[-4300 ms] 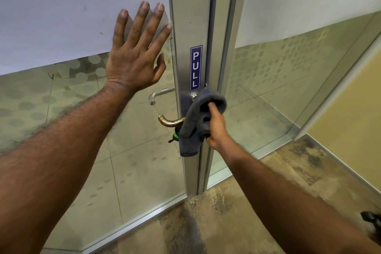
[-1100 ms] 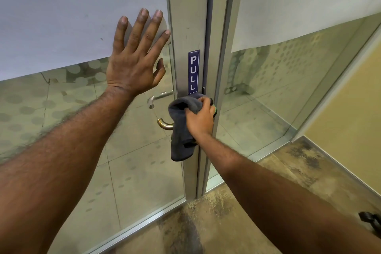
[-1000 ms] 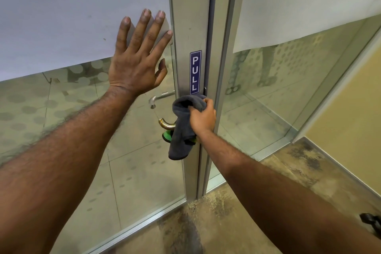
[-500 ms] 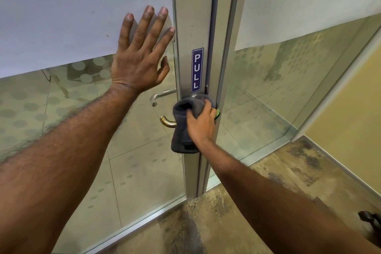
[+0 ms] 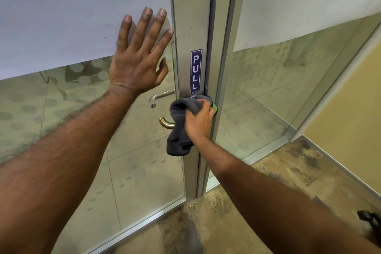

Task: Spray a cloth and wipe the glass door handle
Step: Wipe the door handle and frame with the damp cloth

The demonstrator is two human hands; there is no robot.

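My right hand [image 5: 199, 122] holds a dark grey cloth [image 5: 179, 130] bunched over the lever handle of the glass door, just below the blue PULL sign [image 5: 195, 71]. Only the brass end of the handle [image 5: 166, 123] sticks out to the left of the cloth. A bit of green [image 5: 214, 107] shows behind my fingers. My left hand [image 5: 140, 53] lies flat with spread fingers on the glass pane [image 5: 61, 109], left of the metal door stile [image 5: 191, 16].
A second lever handle [image 5: 158, 98] shows through the glass on the far side. A fixed glass panel [image 5: 278, 93] stands right of the door. Worn brown flooring [image 5: 278, 171] lies below, and a dark object [image 5: 369, 217] sits at the lower right edge.
My right hand has kept rubbing the cloth over the handle, shifting up and down slightly near its base. My left hand has stayed flat on the glass.
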